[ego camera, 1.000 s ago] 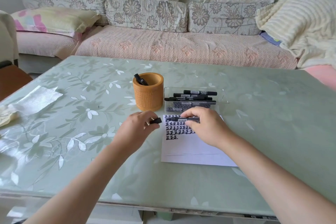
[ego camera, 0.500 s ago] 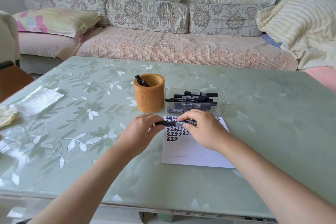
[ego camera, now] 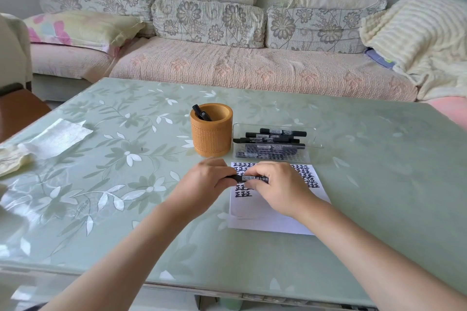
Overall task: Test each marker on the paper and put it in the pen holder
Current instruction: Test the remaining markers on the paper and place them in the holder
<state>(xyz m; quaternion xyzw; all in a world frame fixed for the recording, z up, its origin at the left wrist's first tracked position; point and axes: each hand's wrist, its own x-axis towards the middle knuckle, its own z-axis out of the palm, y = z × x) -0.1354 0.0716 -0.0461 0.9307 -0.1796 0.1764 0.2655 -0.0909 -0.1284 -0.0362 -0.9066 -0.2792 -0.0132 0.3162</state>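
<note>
— Hands first: left hand [ego camera: 202, 184] and right hand [ego camera: 275, 187] pinch one marker [ego camera: 243, 178] between them, over the paper [ego camera: 265, 219].
— Probably light, stiff, slick; grip mid-barrel. The pen holder [ego camera: 211, 134] stands just beyond them.

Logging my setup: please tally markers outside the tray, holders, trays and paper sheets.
Clear tray: 1
Pen holder: 1
Paper: 1
Markers outside the tray: 2, the held marker and the marker in the holder
Total: 5
</note>
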